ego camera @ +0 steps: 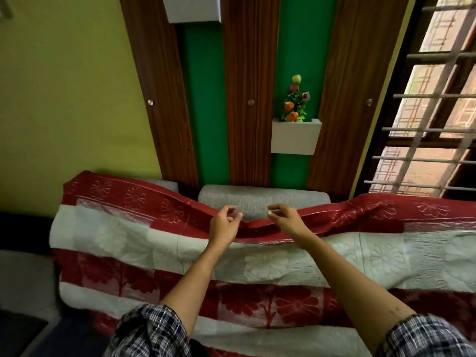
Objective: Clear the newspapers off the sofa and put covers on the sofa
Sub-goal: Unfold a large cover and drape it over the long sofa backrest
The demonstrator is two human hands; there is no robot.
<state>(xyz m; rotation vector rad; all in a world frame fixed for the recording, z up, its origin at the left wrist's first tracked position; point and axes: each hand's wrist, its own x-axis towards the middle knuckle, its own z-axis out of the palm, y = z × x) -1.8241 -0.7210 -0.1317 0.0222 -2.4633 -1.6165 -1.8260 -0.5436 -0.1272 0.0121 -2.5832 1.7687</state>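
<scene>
A red and pale green floral cover [257,264] lies draped over the grey sofa [257,199]. Its top edge sits on the backrest at the left and right and sags in the middle, where the bare grey cushion shows. My left hand [224,224] and my right hand [286,220] hover side by side just above that sagging red edge. Both have loosely curled fingers, and no cloth shows between the fingertips. No newspapers are in view.
Behind the sofa stand wood panels and a green wall with a white shelf [295,137] carrying a flower arrangement [295,104]. A barred window [432,99] is at the right. A dark cushion [23,230] and a grey seat lie at the left.
</scene>
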